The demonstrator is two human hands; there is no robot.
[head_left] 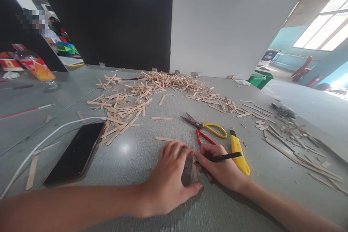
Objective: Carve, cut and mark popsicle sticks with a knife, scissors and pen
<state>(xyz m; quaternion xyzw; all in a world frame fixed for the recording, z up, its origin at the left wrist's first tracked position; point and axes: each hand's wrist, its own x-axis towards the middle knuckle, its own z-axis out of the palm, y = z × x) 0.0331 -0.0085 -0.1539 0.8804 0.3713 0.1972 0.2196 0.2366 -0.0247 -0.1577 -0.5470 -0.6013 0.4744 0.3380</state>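
Observation:
My left hand [170, 177] is bent over a wooden craft stick [194, 170] on the grey table, with its fingertips at the far end and the thumb by the near end. Close beside it, my right hand [217, 161] grips a slim black pen [230, 155], its lower tip partly hidden near the stick. Just beyond the hands lie scissors [200, 125] with one yellow and one red handle. A yellow utility knife [239, 152] lies right behind my right hand. Two single craft sticks [161, 118] lie flat ahead of my left hand.
A big heap of craft sticks [174, 81] spreads across the back. Cut sticks and scraps [296, 148] litter the right side. At left are a phone [76, 152] with a white cable [54, 133] and a drink bottle [36, 66]. Upright black and white panels [217, 21] border the table.

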